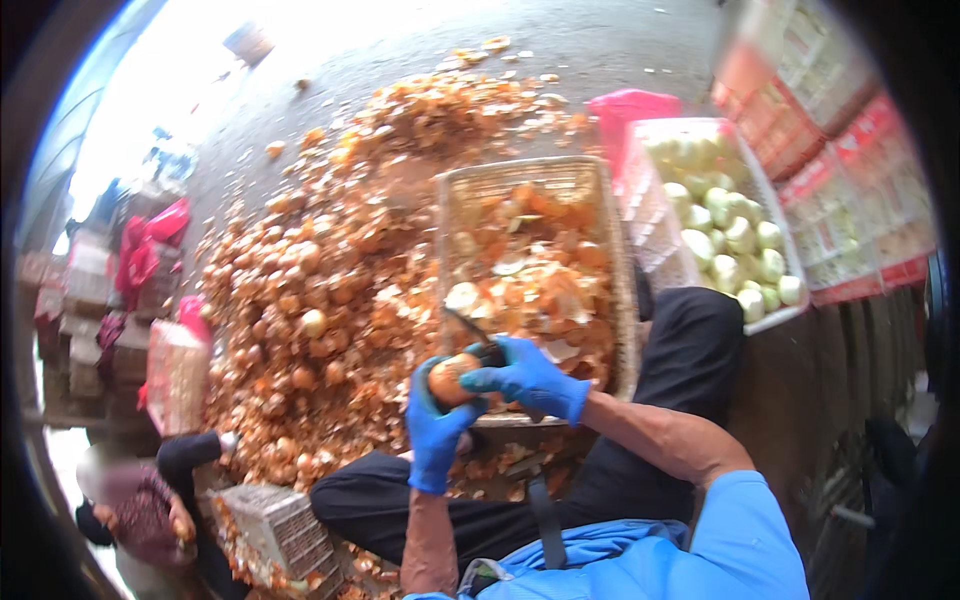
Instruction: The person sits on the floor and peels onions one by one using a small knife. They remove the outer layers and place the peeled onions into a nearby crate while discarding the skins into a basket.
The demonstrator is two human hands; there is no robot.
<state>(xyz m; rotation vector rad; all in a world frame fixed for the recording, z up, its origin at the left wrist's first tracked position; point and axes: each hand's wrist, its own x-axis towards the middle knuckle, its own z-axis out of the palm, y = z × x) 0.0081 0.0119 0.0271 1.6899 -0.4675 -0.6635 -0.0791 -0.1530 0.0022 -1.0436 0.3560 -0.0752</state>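
Onion (452, 380) up at the near left corner of the basket, and both hands are on it! The left hand (435, 430), in a blue glove, has its fingers curled round the onion from the left and near side, a firm cupped grip with the brown skin showing between the fingers. Over on the right, the right hand (535, 378), blue glove too, is closed round the dark handle of a knife (487, 350), thumb reaching across to the onion, the blade angled out to the far left.

Just beyond them sits the pale woven basket (625, 330), loaded with loose brown skins (555, 295), and one pale onion (463, 297) lies inside by its left wall. Look left, and it's a great spread of unpeeled onions (290, 275) on the floor, mixed with skins; farther off, a heap of peelings (445, 115) trails across the grey ground.

Swing to the right of the basket: a white crate (662, 235) holds pale peeled onions (735, 235), with a bright pink bag (632, 103) by its far left corner, and red and white crates (850, 180) stand farther right. Down at the near left, another person (140, 505) sits beside the onion spread, close to a pale slatted crate (285, 530).
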